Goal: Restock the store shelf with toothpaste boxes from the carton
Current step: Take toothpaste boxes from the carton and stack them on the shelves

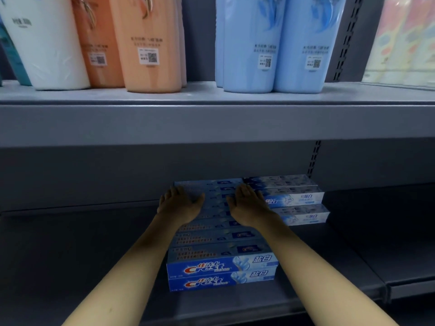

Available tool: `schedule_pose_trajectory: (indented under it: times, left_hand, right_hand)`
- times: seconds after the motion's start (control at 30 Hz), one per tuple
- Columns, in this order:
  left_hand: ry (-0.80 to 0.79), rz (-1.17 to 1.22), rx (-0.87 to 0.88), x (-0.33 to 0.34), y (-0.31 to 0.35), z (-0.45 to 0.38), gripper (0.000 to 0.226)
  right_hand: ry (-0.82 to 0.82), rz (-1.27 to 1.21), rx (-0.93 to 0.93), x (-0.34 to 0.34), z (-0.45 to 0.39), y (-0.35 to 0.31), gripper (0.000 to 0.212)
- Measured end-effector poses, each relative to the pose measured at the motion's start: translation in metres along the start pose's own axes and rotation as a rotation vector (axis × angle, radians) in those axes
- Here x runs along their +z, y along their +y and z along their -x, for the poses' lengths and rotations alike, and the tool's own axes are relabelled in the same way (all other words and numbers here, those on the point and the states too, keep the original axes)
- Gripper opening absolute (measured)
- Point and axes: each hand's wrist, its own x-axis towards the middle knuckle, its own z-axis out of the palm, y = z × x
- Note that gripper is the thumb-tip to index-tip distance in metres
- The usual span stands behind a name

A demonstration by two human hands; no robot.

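"Crest" in red and white, with "盐白" beside it, shows on the fronts of the two stacked blue cardboard toothpaste boxes [221,267]. Labels on the tall plastic bottles [150,43] above are too blurred to read.

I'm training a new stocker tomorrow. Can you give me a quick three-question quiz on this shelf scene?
1. True or false: both hands rest flat on the blue Crest boxes.
2. How many layers high is the front of that blue stack?
3. What stands on the upper shelf: A) cans B) bottles C) jars?

Key: 1. True: left hand and right hand lie open on top, with no grip. 2. Two. 3. B, e.g. light blue bottles.
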Motion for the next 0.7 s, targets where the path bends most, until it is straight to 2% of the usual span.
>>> schedule_pose_trajectory:
  times: [0.17,0.3,0.7]
  left_hand:
    - [0.015,0.086,-0.021,0.008,0.002,-0.008,0.101]
    - [0.076,0.068,-0.005,0.012,0.0,-0.008,0.104]
    - [0.134,0.08,0.027,0.017,-0.003,-0.015,0.102]
  right_hand:
    - [-0.014,-0.028,0.031,0.002,-0.009,-0.003,0.064]
    - [0.001,-0.028,0.016,0.006,-0.01,-0.002,0.064]
    - [0.021,0.014,-0.016,0.008,-0.014,0.0,0.063]
